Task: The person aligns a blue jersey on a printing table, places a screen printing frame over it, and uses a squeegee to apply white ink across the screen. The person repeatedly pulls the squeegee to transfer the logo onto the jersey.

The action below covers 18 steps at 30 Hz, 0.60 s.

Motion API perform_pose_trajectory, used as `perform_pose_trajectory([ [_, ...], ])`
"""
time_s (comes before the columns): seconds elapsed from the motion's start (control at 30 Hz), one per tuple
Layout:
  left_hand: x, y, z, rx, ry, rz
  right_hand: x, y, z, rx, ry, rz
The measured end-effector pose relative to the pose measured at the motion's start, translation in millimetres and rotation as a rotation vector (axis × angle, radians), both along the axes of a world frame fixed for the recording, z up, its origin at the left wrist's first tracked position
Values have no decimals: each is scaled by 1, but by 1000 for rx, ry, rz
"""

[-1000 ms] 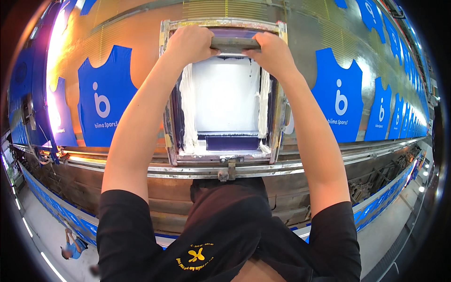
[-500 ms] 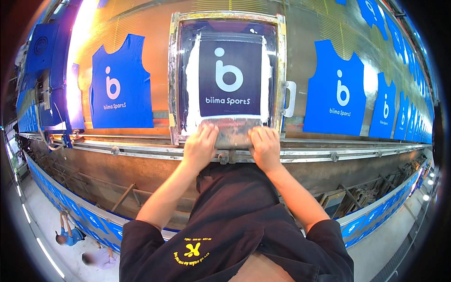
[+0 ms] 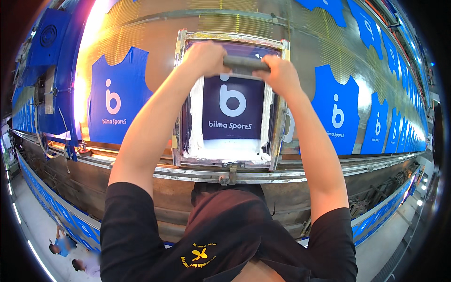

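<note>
My left hand point(image 3: 205, 58) and my right hand point(image 3: 282, 75) are closed round the two ends of a grey squeegee point(image 3: 245, 64). The squeegee lies across the far end of a screen-printing frame point(image 3: 237, 37), above the top of its stencil. White ink point(image 3: 224, 151) is pooled along the near side of the mesh and smeared down both sides. The dark stencil area point(image 3: 218, 105) shows a pale round logo with lettering below it. My forearms reach over both sides of the frame.
Blue garment panels with white logos lie on the long table, one panel point(image 3: 117, 101) at left and another point(image 3: 337, 105) at right. A metal rail point(image 3: 282, 173) runs along the near edge. Blue machinery point(image 3: 51, 70) stands at far left. Two people point(image 3: 61, 244) are at lower left.
Both hands have carried the squeegee from the frame's near end to its far end. White ink now shows at the near end, where the squeegee was.
</note>
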State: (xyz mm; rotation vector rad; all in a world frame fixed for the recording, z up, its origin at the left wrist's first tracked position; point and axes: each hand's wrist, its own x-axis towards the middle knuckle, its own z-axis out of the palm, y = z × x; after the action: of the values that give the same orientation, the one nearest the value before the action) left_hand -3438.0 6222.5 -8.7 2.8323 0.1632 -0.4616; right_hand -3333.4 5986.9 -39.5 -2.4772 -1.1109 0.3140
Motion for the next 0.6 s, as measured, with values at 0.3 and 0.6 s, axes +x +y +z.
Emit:
perform_pose_trajectory([
  [0.3, -102, -52, -42, 17, -81, 78, -98, -53, -30, 189, -98, 76],
  [0.6, -118, -59, -17, -110, 163, 12, -115, -75, -14, 145, 1, 134],
])
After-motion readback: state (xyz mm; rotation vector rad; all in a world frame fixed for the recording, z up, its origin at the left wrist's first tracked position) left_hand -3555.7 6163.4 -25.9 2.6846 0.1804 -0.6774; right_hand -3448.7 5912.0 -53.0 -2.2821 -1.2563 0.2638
